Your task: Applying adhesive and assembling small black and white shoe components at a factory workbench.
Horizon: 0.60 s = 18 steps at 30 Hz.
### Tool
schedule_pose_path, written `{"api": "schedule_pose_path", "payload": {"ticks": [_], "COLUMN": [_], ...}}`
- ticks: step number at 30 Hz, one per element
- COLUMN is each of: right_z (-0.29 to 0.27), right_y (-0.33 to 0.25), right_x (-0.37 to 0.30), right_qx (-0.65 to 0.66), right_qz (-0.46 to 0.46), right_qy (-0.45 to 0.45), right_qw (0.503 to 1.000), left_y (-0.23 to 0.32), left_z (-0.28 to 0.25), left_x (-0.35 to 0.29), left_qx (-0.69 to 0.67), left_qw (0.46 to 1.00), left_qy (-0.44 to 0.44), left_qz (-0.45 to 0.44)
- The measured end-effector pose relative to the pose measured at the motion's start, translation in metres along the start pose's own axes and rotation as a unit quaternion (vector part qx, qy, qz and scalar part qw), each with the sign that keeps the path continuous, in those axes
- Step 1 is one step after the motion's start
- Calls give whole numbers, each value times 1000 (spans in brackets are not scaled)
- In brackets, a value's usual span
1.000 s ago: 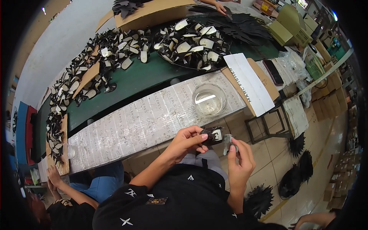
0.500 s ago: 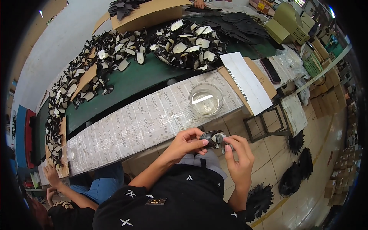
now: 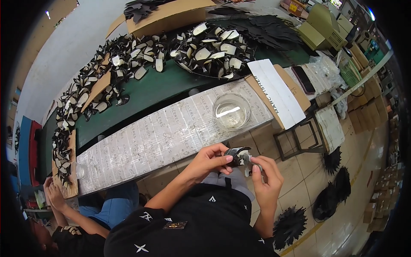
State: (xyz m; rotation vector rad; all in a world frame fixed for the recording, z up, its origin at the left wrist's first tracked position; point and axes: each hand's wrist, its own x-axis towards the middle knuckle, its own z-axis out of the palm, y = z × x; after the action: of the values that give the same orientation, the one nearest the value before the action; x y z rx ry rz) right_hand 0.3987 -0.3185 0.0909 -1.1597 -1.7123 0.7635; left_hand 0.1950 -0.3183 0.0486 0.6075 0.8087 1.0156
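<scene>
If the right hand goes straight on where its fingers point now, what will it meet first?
Probably the black piece held in the left hand, though the exact depth is unclear.

- I see a green worktable [image 3: 147, 88] bearing heaped black-and-white shoe pieces [image 3: 116, 59], a cardboard box [image 3: 171, 21] and layered black cutouts [image 3: 269, 34].
- My plastic-wrapped bench [image 3: 141, 139] carries a clear round dish [image 3: 231, 121], a cardboard sheet [image 3: 292, 88] and a phone [image 3: 303, 80].
- On the tiled floor [image 3: 295, 182] I see frilled black bundles [image 3: 289, 225].

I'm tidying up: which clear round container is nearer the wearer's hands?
The large bowl, beyond the left hand, beside the white sheet; the smaller container stands far left on the bench.
</scene>
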Motion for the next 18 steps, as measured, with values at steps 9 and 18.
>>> {"api": "schedule_pose_path", "payload": {"ticks": [9,18], "right_z": [7,-14], "right_y": [23,52], "right_x": [1,-3], "right_qx": [278,447], "right_qz": [146,168], "right_qy": [20,111], "right_qw": [949,871], "left_y": [0,88], "left_z": [-3,-4], "left_x": [5,44], "left_qx": [1,207], "left_qw": [1000,955], "left_qy": [9,37], "left_qz": [-2,207]}}
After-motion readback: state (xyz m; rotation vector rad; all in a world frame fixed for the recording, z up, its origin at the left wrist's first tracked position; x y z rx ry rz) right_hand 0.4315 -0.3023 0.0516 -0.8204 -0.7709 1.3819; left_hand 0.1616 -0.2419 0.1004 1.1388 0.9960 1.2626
